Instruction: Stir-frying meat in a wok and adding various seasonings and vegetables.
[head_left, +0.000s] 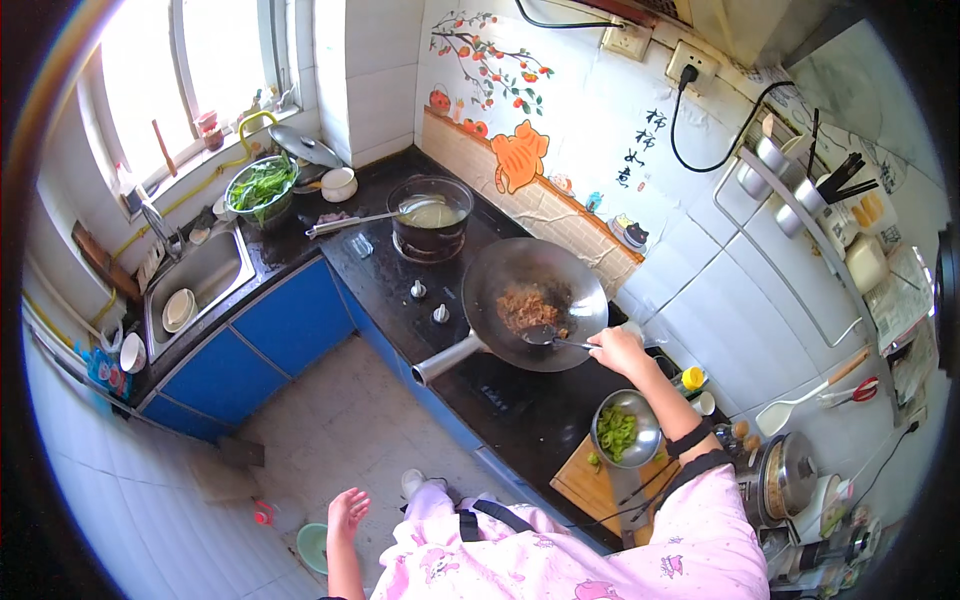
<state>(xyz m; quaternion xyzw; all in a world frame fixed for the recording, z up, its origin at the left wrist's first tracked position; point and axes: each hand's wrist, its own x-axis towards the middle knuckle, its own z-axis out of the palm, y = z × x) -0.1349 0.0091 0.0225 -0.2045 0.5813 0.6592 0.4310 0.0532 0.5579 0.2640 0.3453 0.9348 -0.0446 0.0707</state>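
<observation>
My right hand (619, 350) is closed around the handle of a dark spatula (541, 334), whose head rests among browned minced meat (525, 309) in a large steel wok (487, 259). The wok's hollow metal handle points towards the counter's front edge. Away from the counter, my left hand (349, 511) hangs over the floor with its fingers apart, holding nothing. Below my right forearm, a steel bowl (649, 442) of chopped green vegetable (616, 433) overlaps a wooden cutting board (585, 484), which also bears a cleaver (624, 487) and chopsticks.
Behind the wok, a dark pot (429, 238) of pale liquid holds a ladle on the other burner. A basket of leafy greens (262, 187) stands beside the sink (244, 262). Yellow-capped jar (692, 378), bottles and a lidded glass container (787, 480) line the wall at right.
</observation>
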